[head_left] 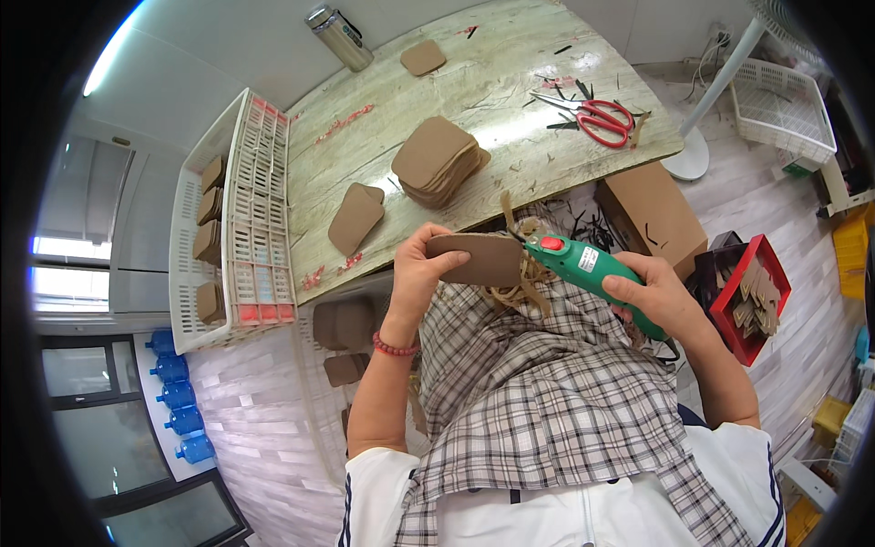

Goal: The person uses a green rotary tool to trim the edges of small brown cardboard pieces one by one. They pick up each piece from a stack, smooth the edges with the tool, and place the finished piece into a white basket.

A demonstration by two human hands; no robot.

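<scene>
My left hand (424, 271) grips a flat brown pad (483, 261) with rounded corners, thumb on top, in front of the table edge. In my right hand (654, 292) is a green electric cutter (576, 263) with a red switch. Its dark tip meets the right edge of the pad. Curled tan trimmings (524, 294) hang below that edge onto my checked apron (538, 401). Beyond my hands, a stack of similar pads (439, 153) stands on the table (519, 91), with a few loose pads (356, 219) to its left.
Red-handled scissors (603, 122) lie among dark scraps at the table's right. A steel flask (340, 38) stands at the back. A white plastic basket (258, 210) with pads adjoins the left edge. Cardboard box (652, 219) and red tray (758, 296) of offcuts are at right.
</scene>
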